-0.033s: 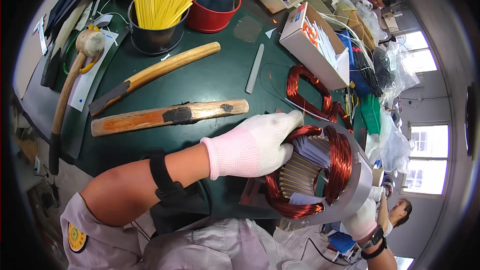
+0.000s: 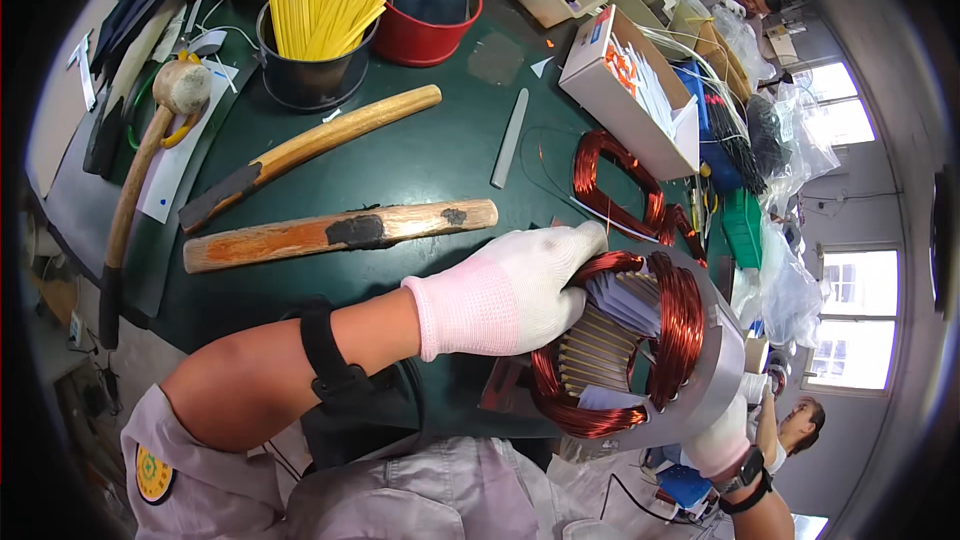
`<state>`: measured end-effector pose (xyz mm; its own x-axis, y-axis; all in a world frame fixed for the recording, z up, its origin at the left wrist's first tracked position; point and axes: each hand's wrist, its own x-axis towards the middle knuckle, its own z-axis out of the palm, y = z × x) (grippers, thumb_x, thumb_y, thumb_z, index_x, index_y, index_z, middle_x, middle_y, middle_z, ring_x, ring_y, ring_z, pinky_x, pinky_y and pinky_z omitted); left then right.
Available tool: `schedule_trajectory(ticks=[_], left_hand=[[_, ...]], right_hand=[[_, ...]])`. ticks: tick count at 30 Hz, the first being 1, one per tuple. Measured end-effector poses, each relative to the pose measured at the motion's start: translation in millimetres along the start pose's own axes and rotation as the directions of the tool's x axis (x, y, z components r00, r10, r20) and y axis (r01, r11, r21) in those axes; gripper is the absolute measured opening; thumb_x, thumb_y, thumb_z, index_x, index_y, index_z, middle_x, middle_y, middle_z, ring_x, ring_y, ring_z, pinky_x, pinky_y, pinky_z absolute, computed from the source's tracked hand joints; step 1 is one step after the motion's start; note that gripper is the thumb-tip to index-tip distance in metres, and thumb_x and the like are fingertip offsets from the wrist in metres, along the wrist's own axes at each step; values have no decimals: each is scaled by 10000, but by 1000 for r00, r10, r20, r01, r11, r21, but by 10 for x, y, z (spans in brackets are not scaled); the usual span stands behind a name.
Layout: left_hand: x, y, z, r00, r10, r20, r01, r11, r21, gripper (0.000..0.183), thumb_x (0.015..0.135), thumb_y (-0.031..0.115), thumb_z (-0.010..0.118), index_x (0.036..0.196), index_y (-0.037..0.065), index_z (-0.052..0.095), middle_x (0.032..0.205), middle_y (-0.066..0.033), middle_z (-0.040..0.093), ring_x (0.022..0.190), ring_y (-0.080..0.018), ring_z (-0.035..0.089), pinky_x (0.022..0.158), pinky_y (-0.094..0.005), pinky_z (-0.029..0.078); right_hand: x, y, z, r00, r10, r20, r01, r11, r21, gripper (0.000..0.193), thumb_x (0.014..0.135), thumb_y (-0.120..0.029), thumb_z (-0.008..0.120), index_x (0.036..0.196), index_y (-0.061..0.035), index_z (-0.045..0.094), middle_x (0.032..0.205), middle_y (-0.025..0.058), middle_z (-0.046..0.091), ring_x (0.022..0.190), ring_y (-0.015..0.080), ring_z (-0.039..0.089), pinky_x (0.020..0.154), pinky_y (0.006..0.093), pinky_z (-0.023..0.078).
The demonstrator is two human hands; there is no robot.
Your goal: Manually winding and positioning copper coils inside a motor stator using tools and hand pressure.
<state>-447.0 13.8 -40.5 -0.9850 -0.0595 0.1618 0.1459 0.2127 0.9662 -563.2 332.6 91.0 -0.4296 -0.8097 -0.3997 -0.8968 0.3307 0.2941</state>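
Copper-coloured wire windings (image 2: pixel 672 325) bulge from the open face of a grey metal motor stator (image 2: pixel 712 370), which the person holds at the near right edge of the dark green worktable (image 2: pixel 420 155), just above their lap. The left hand (image 2: pixel 505 290), in a white knit glove with a pink cuff, lies over the upper left part of the stator, its fingers curled down onto the winding and pressed against it. The right hand (image 2: pixel 722 445), also gloved, comes up from below and cups the underside of the stator's shell; only its lower part shows, so how its fingers close cannot be told. Pale insulating paper slips (image 2: pixel 625 300) stand out of the slots inside the bore. Just beyond the stator a loose coil of copper wire (image 2: pixel 612 180) lies flat on the table, near an open white cardboard box (image 2: pixel 625 90). Farther left, well apart from the hands, two wooden sticks lie side by side: a blackened wooden bar (image 2: pixel 340 233) nearer the person and a wooden-handled tool (image 2: pixel 310 150) beyond it. A wooden mallet (image 2: pixel 150 155) lies at the table's left edge. At the far side stand a black cup of yellow strips (image 2: pixel 315 25) and a red cup (image 2: pixel 432 35).
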Motion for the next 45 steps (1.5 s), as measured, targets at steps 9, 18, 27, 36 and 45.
schedule_trajectory(ticks=[9,18,27,36,45], left_hand=[[14,-28,9,999,-3,-35,1,999,-51,404,849,4,616,1247,10,545,1116,-258,622,1092,-454,626,942,-506,512],[-19,124,-60,998,27,-56,-27,1000,-1,442,855,-31,603,1295,-5,571,1151,-228,651,1113,-417,651,973,-455,522],[-199,81,-108,989,-79,126,59,986,157,609,989,88,593,1568,40,410,1515,-178,530,1376,-317,556,1135,-407,467],[-4,-2,-545,911,-126,394,-120,832,542,538,1029,120,622,1533,44,449,1430,-94,592,1213,-224,640,1000,-344,556],[-252,93,-676,943,-154,295,-32,841,541,538,1030,131,624,1531,42,450,1423,-96,596,1214,-224,639,1001,-345,555]], right_hand=[[415,-65,-130,994,52,-100,-23,962,271,563,887,-258,714,1399,-44,615,1137,120,727,1054,317,718,853,420,590],[-491,396,175,973,225,48,-227,972,56,250,814,-154,766,982,-32,625,807,132,677,662,370,678,589,480,541],[-152,345,495,851,445,-280,-101,661,744,492,864,-109,704,1320,23,576,1275,249,586,1211,466,563,1054,522,468],[822,-210,833,840,462,-284,244,147,959,247,966,-144,630,1113,55,611,1101,261,634,1052,464,619,941,526,505],[922,-488,984,713,553,-431,397,189,898,264,970,-85,583,1200,40,547,1097,236,582,1019,442,619,913,503,519]])
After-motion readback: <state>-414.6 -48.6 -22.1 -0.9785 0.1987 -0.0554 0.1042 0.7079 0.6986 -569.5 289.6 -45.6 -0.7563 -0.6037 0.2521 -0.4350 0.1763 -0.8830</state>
